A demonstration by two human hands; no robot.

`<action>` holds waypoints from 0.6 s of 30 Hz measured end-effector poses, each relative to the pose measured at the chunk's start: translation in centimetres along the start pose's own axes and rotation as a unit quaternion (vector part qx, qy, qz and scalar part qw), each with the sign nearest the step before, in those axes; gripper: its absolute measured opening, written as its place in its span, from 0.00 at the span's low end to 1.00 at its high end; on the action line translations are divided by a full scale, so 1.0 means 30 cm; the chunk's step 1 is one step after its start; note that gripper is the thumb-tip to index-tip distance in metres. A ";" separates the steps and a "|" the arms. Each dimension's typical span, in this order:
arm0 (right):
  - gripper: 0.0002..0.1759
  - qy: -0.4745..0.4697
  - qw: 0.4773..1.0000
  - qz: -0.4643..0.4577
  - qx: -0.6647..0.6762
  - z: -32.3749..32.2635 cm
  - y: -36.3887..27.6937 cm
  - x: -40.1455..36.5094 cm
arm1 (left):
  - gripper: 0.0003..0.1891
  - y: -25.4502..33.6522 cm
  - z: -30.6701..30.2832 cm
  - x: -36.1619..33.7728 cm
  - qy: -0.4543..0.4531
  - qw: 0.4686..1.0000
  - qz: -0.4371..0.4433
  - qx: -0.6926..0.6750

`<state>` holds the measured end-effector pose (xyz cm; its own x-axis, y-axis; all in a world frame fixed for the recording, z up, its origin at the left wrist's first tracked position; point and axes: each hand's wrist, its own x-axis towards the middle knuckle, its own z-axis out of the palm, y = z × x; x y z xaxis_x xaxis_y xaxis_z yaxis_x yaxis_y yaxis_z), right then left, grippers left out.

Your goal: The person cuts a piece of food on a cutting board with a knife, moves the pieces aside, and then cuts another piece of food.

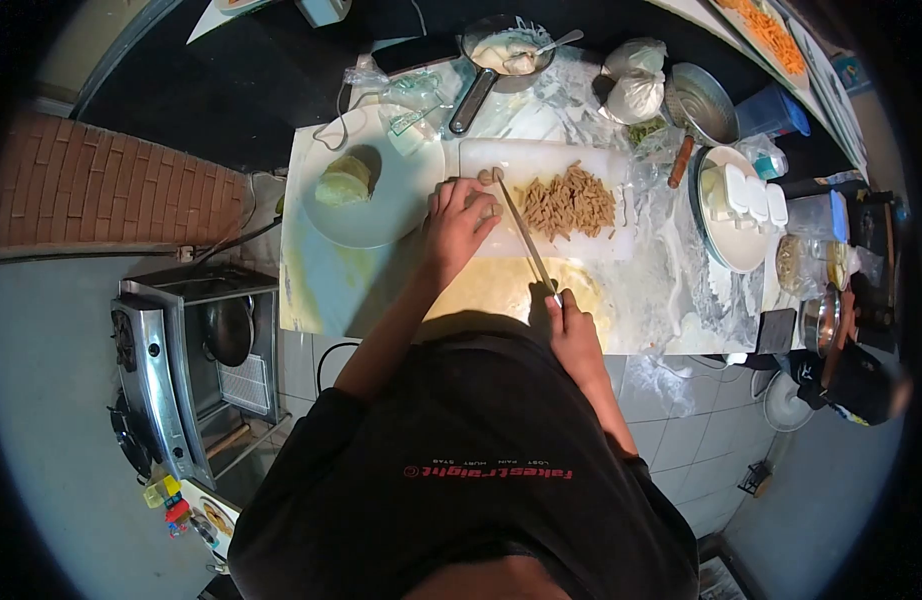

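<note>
My right hand is closed round the handle of a knife. The blade slants up and left across a white cutting board, its tip beside small brown pieces of food. At the board's left end lies my left hand, its bent fingers gathered at the brown food left of the blade and partly hiding it. A heap of brown food cut into strips sits on the board to the right of the knife.
Left of the board is a large plate with a piece of cabbage. A frying pan holding pale batter and a spoon stands behind. Plastic bags, a metal bowl and a plate with white containers are to the right.
</note>
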<state>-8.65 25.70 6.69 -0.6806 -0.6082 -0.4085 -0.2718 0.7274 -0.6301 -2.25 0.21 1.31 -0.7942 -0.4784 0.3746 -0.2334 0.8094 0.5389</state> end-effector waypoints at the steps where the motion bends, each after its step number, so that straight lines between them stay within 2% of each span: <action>1: 0.26 -0.004 1.000 0.000 0.003 0.004 0.006 -0.002 | 0.17 0.004 -0.001 0.000 -0.007 1.000 0.005 -0.012; 3: 0.26 -0.005 1.000 0.002 0.005 0.006 0.007 -0.008 | 0.16 0.005 -0.004 0.001 -0.015 1.000 0.010 -0.024; 5: 0.27 -0.006 1.000 0.005 0.006 0.004 0.010 -0.014 | 0.15 0.000 -0.011 0.000 -0.027 0.998 0.051 -0.038; 7: 0.29 -0.009 1.000 0.010 0.021 0.002 0.013 -0.011 | 0.14 0.010 -0.016 0.001 -0.013 0.998 0.033 -0.061; 9: 0.27 -0.006 1.000 0.007 0.024 -0.004 0.004 -0.009 | 0.13 0.013 -0.016 -0.004 0.000 0.997 0.014 -0.082; 12: 0.25 -0.003 1.000 0.002 0.024 0.001 0.005 0.001 | 0.12 0.021 -0.010 -0.018 0.027 0.997 -0.005 -0.073; 15: 0.26 -0.007 1.000 0.000 0.014 0.002 -0.001 0.011 | 0.11 0.052 -0.004 -0.019 0.038 0.999 0.017 -0.018; 18: 0.26 -0.014 1.000 0.003 0.007 0.001 -0.008 0.004 | 0.11 0.067 0.016 -0.009 0.035 0.999 -0.016 0.025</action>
<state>-8.66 25.43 6.77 -0.6625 -0.6122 -0.4316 -0.2574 0.7272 -0.6363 -2.77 2.13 1.92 -0.7450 -0.5263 0.4099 -0.2876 0.8079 0.5144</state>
